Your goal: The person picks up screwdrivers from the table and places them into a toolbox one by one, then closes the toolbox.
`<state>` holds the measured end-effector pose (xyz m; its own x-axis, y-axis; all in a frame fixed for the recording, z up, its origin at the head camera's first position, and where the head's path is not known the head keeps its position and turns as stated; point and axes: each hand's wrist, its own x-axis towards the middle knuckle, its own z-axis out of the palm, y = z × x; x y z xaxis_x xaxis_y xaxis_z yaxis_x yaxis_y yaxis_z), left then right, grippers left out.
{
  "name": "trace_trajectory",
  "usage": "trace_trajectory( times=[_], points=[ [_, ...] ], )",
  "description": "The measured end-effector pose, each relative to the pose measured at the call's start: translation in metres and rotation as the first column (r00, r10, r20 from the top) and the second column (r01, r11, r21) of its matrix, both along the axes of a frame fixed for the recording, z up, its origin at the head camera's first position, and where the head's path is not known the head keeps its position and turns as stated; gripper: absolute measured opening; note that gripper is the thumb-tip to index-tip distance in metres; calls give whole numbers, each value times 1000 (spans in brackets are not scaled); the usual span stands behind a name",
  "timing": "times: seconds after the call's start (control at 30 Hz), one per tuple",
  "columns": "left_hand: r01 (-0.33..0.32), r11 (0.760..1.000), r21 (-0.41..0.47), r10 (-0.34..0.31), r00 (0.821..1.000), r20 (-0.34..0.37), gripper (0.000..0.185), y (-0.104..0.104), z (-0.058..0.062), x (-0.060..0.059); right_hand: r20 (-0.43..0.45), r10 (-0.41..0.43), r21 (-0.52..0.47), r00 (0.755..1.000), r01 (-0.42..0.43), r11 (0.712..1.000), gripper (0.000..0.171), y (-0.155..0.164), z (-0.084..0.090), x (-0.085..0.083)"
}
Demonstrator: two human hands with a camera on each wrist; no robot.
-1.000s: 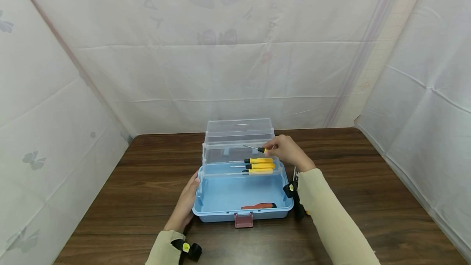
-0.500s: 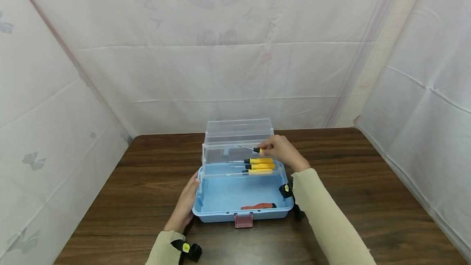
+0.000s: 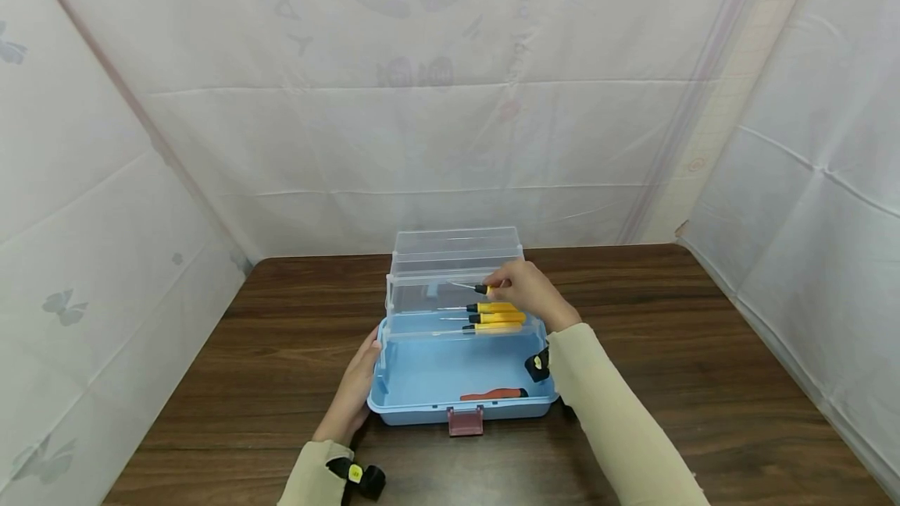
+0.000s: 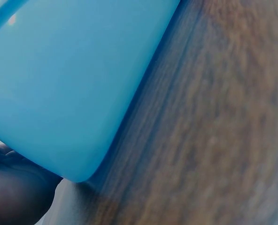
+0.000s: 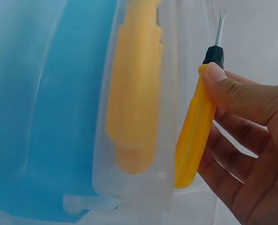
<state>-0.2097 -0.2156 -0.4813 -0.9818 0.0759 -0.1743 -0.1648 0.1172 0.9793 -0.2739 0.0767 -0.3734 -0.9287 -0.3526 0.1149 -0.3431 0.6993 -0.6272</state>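
White sheeting hangs on three sides of a dark wood-grain surface (image 3: 267, 350), where a blue toolbox (image 3: 450, 381) stands with its clear lid (image 3: 457, 244) tilted back and its clear tray (image 3: 422, 299) lifted above the tub.

Over that tray, the right hand (image 3: 530, 291) pinches a small yellow-handled screwdriver (image 3: 481, 288) by the handle, thumb near the black collar, the thin blade pointing left. In the right wrist view the same screwdriver (image 5: 195, 126) sits between the thumb and curled fingers (image 5: 237, 98), just beside the tray wall. It looks light and rigid; the smooth plastic handle could slip in a loose pinch, so the thick yellow part is the sound place to hold, well clear of the fine tip.

The left hand (image 3: 355, 389) rests against the toolbox's left side, fingers laid fairly straight along the wall, steadying it rather than gripping it; the left wrist view shows only the blue corner and wood.

Three more yellow screwdrivers (image 3: 495, 317) already lie side by side in the tray, just under the right hand, leaving little room there. A red-handled tool (image 3: 492, 394) lies on the tub floor near the front latch (image 3: 466, 420). The upright lid stands close behind the hand.
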Motion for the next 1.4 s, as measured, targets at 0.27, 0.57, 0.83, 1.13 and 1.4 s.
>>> trace_trajectory(
  times=[0.27,0.57,0.83,1.13,1.4],
  points=[
    [13,1000,-9,-13,1000,-23,56,0,0,1,-20,-21,31,1000,22,999,20,-4,-3,1],
    [-1,1000,-11,1,1000,-7,55,0,0,-1,-72,-28,79,997,33,996,21,-7,-9,3],
    [6,1000,-5,-6,1000,-1,56,1,0,-2,-116,-36,84,993,46,995,20,-10,-14,5],
    [6,1000,7,-6,1000,4,56,3,0,-1,-140,-10,89,990,23,996,20,-11,-18,4],
    [8,1000,2,-8,1000,2,56,2,-1,-2,-134,1,84,991,11,996,20,-11,-19,3]
  ],
)
